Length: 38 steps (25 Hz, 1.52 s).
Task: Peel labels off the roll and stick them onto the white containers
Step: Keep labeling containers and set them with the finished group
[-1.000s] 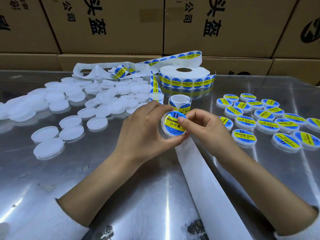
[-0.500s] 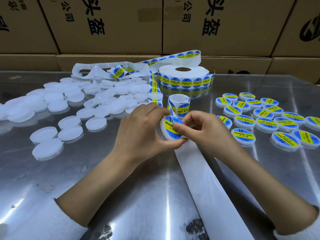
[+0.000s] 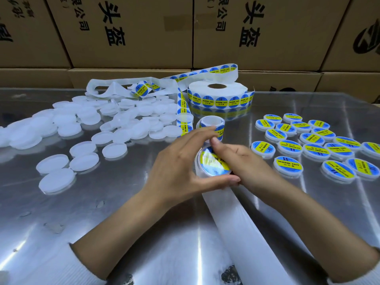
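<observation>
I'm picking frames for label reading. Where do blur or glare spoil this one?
Head view: motion blur smears the held container and both hands, left hand, right hand; bright streaks glare off the metal table; labelled containers at right read sharply.

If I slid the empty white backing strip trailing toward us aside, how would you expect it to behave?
Probably floppy: the backing strip lies limp and flat on the metal table. Likely very light, being thin paper. It looks glossy, so it may slide easily and buckle rather than move as one piece.
</observation>
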### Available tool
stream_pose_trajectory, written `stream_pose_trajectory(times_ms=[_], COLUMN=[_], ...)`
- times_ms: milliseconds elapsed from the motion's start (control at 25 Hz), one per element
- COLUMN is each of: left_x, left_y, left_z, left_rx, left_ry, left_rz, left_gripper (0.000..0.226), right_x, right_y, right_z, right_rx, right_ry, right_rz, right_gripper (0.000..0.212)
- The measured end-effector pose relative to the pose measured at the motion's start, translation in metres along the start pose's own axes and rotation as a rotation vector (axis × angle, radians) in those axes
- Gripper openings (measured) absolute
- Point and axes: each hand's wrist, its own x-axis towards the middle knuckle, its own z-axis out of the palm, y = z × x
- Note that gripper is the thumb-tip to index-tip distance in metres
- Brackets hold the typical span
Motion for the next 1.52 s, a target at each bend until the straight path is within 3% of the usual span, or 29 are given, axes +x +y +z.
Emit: stream_pose_trajectory(times_ms=[80, 200, 400, 560, 760, 960, 1120, 1240, 1360, 1400, 1520], left_x=[-0.001, 0.0, 0.002, 0.004, 0.003, 0.003, -0.002, 0.002, 0.006, 0.006, 0.009], left_y=[0.0, 0.002, 0.005, 0.005, 0.009, 0.007, 0.001, -0.014, -0.034, -0.038, -0.037], left_z=[0.002, 0.004, 0.011, 0.008, 0.007, 0.007, 0.009, 0.009, 0.013, 0.014, 0.013], left_rx=[-0.004, 0.053, 0.066, 0.055, 0.176, 0.144, 0.1, 0.167, 0.327, 0.394, 0.492], left_ry=[-0.078, -0.049, 0.061, 0.024, -0.147, -0.026, 0.029, 0.031, -0.252, -0.338, -0.369], left_rz=[0.07, 0.242, 0.36, 0.363, 0.248, 0.286, 0.348, 0.282, 0.121, 0.093, 0.173], left_gripper=[0.083, 0.061, 0.033, 0.03, 0.041, 0.026, 0.011, 0.017, 0.07, 0.074, 0.046], right_x=[0.001, 0.001, 0.008, 0.01, 0.007, 0.007, 0.011, 0.014, 0.015, 0.014, 0.019], right_y=[0.0, -0.001, 0.007, 0.007, 0.0, 0.002, 0.008, 0.015, 0.024, 0.027, 0.032], right_z=[-0.001, 0.0, -0.004, -0.006, -0.008, -0.006, -0.01, -0.027, -0.047, -0.049, -0.046], right_rx=[-0.056, -0.108, 0.299, 0.329, 0.359, 0.346, 0.125, -0.162, -0.659, -0.809, -0.954], right_ry=[0.068, 0.173, 0.227, 0.245, 0.281, 0.288, 0.317, 0.37, 0.388, 0.4, 0.494], right_rz=[0.057, 0.061, 0.24, 0.262, 0.233, 0.235, 0.206, 0.243, 0.333, 0.349, 0.197], right_gripper=[0.06, 0.018, 0.042, 0.048, 0.052, 0.055, 0.066, 0.063, 0.055, 0.051, 0.029])
